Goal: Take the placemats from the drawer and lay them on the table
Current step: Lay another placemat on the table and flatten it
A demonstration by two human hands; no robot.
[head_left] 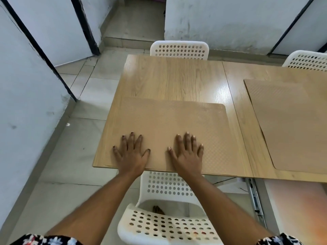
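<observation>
Tan textured placemat (169, 124) lies flat on the wooden table (173, 76), at the near-left seat. Both hands press on its near half: left hand (131, 152) and right hand (186, 152), palms down, fingers spread, clamped on nothing, just flat contact

Second placemat (290, 124) already lies on the right section of the table, skewed a little clockwise, well apart from the first one. Drawer itself isn't clearly in view; a metal slide rail (254, 200) shows under the table edge at lower right, probably part of it

Step in hand, as I read it: smoothing and squaring the mat
- sweep palms outward from centre to the corners, light pressure so the mat doesn't creep
- its near edge sits right at the table's front edge, maybe just over it under the wrists; I'd nudge it slightly inward so it can't slide off
- line the far edge parallel to the table seam (235, 110) on the right, then match the other mat to it

Edges / room:
- mat's left edge is hard to tell from the tabletop, similar colour; right edge with rounded corner is clear, just short of the seam
- far half of the table is bare, room for a mat opposite
- white perforated chair (164, 223) sits directly between the person and the table, another chair (179, 50) at the far side, a third (307, 61) at far right
- tiled floor (79, 135) to the left is open for stepping round; wall panel closes in near the left
</observation>
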